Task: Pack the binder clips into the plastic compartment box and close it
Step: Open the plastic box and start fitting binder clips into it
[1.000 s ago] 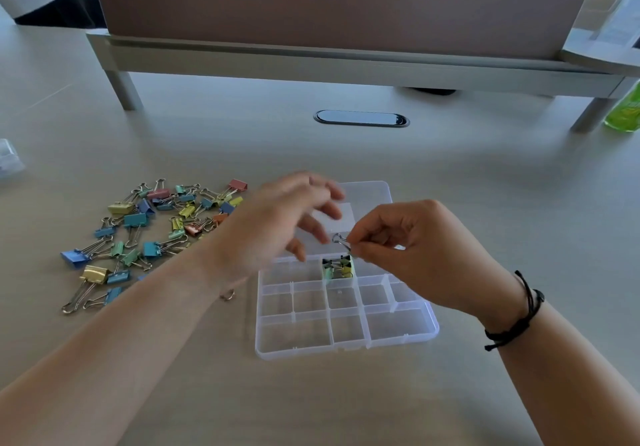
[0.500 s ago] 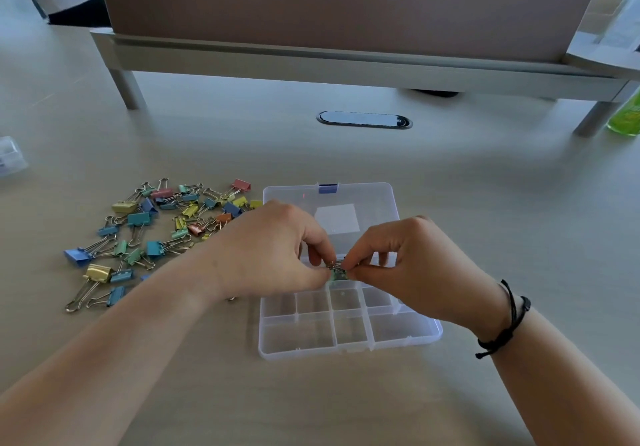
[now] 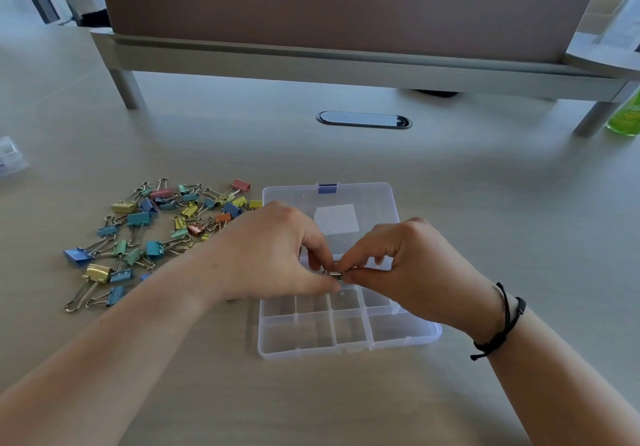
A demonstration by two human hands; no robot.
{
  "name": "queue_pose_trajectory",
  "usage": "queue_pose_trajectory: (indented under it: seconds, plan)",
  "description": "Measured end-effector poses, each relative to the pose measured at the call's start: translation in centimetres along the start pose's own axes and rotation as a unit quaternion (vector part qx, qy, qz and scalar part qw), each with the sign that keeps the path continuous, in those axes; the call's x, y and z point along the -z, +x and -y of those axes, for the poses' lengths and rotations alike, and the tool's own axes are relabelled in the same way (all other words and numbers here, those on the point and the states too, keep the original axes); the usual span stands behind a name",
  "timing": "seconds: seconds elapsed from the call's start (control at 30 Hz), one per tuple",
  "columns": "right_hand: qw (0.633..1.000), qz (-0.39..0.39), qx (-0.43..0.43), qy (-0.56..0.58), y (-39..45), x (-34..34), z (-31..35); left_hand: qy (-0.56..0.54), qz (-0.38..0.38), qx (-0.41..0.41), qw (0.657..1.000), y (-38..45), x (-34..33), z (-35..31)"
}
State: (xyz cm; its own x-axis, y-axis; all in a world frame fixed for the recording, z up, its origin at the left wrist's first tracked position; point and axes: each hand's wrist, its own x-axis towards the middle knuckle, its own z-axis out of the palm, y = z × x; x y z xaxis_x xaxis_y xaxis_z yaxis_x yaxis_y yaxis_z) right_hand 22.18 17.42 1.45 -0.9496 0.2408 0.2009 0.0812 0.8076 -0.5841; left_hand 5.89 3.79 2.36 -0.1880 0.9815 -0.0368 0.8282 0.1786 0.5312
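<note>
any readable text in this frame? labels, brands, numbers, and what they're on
None can be read.
White sticker on the open lid of the plastic box: looks blank, no print made out.
Green bottle at the right edge: any label is too blurred and cut off to read.
Clear packet at the left edge: blurred, nothing legible.
Binder clips on the table: no markings visible.

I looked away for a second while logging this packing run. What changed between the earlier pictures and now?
The left hand, open and raised a second ago, came down and now pinches the small clip together with the right hand, which kept its grip, low over the compartment box. The loose binder clips on the table and the open box stayed put.
</note>
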Motion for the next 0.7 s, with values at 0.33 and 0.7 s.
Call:
queue_pose_trajectory:
  seconds: [0.33, 0.7]
  plan:
    - [0.996, 0.053, 0.020, -0.074, -0.10, 0.09, 0.19, 0.006, 0.001, -0.003, 1.000, 0.01, -0.09, -0.09]
    - [0.997, 0.045, -0.002, -0.069, -0.14, -0.60, 0.44, 0.004, 0.030, 0.006, 1.000, -0.20, 0.29, -0.09]
